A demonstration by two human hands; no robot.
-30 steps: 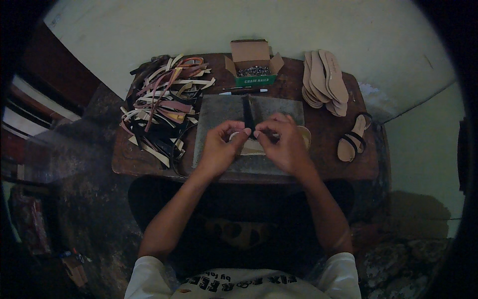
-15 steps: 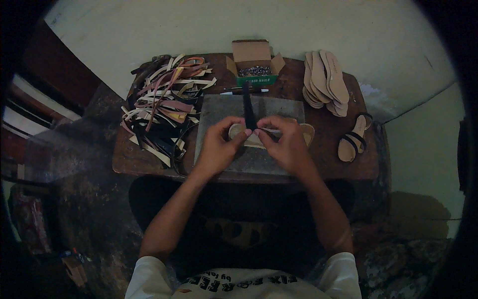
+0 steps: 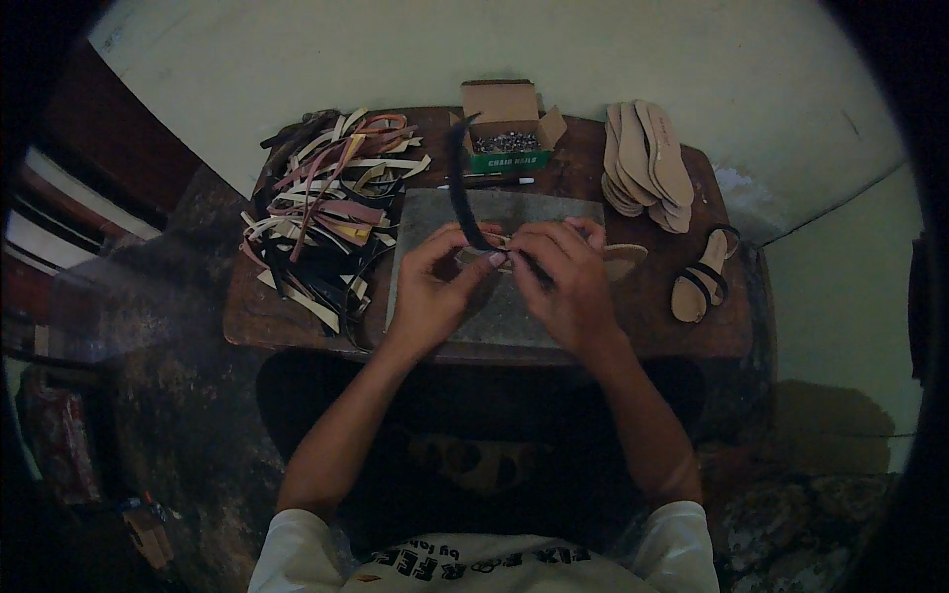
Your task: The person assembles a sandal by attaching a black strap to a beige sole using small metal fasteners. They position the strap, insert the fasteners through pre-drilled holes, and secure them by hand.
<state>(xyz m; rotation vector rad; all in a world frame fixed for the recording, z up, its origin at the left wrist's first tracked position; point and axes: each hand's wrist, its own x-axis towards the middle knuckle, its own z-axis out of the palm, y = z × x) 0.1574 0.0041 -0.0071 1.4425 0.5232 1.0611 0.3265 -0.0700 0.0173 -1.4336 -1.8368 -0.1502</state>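
A black strap (image 3: 460, 188) rises in a curve from between my hands, its free end pointing toward the far side of the table. My left hand (image 3: 442, 282) pinches its lower end between thumb and fingers. My right hand (image 3: 568, 282) is closed on the same end, the fingertips of both hands nearly touching. Behind and under the hands lies a tan sole (image 3: 625, 260), mostly hidden, on a grey slab (image 3: 420, 212). Whatever else the fingers may cover there cannot be made out.
On the wooden table (image 3: 247, 321), a heap of mixed straps (image 3: 331, 212) lies left. An open box of nails (image 3: 509, 148) stands at the back, a pen (image 3: 514, 181) before it. Stacked tan soles (image 3: 647, 163) and a black-strapped sandal (image 3: 702, 282) are at right.
The strap has swung from nearly upright to a curve leaning left. My right hand has turned, its fingers bending over the strap's lower end. The sole beneath shows further to the right.
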